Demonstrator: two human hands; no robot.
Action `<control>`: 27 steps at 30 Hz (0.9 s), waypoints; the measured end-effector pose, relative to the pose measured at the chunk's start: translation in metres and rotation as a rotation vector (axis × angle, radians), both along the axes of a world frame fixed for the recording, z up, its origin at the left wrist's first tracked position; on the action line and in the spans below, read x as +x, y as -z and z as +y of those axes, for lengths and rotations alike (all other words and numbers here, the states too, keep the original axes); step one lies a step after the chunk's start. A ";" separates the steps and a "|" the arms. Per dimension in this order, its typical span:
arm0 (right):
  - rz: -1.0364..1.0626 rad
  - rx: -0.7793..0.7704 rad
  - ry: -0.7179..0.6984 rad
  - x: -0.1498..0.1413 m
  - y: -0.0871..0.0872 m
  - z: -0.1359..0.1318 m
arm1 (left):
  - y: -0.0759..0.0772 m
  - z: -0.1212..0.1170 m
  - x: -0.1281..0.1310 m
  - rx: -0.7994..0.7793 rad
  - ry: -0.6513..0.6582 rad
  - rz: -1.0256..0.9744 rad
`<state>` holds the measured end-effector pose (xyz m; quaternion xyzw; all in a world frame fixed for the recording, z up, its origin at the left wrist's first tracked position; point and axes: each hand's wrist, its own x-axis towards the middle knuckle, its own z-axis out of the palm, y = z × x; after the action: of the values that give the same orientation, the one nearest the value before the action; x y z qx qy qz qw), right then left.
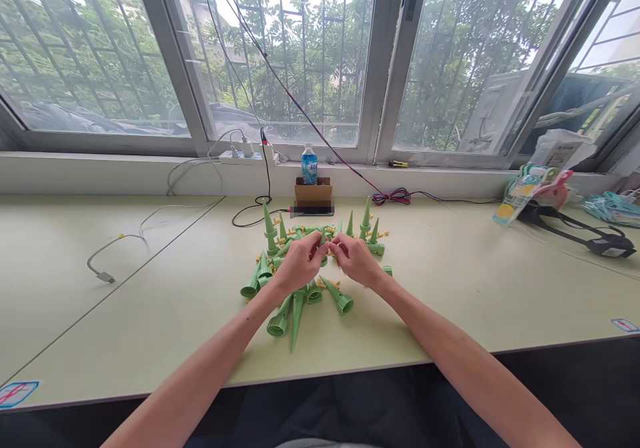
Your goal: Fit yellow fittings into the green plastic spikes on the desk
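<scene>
Over the pile, my left hand [301,261] is closed around a green plastic plant watering spike [323,236], whose tip points up past my thumb. My right hand [357,259] meets it from the right, thumb and fingertips pinched together at the spike's side. What lies in that pinch is too small to make out. Around both hands are several more green spikes with small yellow valves. One spike [340,297] lies below my hands with its threaded socket facing me. Another long spike [297,318] points toward the table's front edge. At the back, a spike [367,218] stands upright.
Behind the pile stands a small cardboard box [313,193], with a blue-labelled bottle [309,166] behind it. A white cable [143,236] lies on the left. Coiled wires [393,197] and a black strap [575,229] lie toward the right, near a pink object [555,188].
</scene>
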<state>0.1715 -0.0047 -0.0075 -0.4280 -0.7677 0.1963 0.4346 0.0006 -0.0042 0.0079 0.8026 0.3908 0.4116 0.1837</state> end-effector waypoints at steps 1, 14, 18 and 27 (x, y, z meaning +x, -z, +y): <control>0.002 -0.005 -0.002 0.000 0.000 0.000 | 0.000 0.000 0.000 0.000 0.005 0.004; 0.036 -0.080 0.004 -0.001 -0.008 -0.005 | 0.000 -0.001 -0.001 0.063 0.038 0.004; 0.044 -0.102 0.010 -0.001 -0.008 -0.005 | 0.001 -0.001 -0.001 0.073 0.060 0.007; 0.061 -0.084 0.000 -0.002 -0.007 -0.005 | -0.001 -0.003 0.001 0.017 0.013 0.001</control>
<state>0.1700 -0.0100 0.0000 -0.4396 -0.7451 0.2415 0.4395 0.0015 -0.0068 0.0089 0.8069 0.3824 0.4131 0.1792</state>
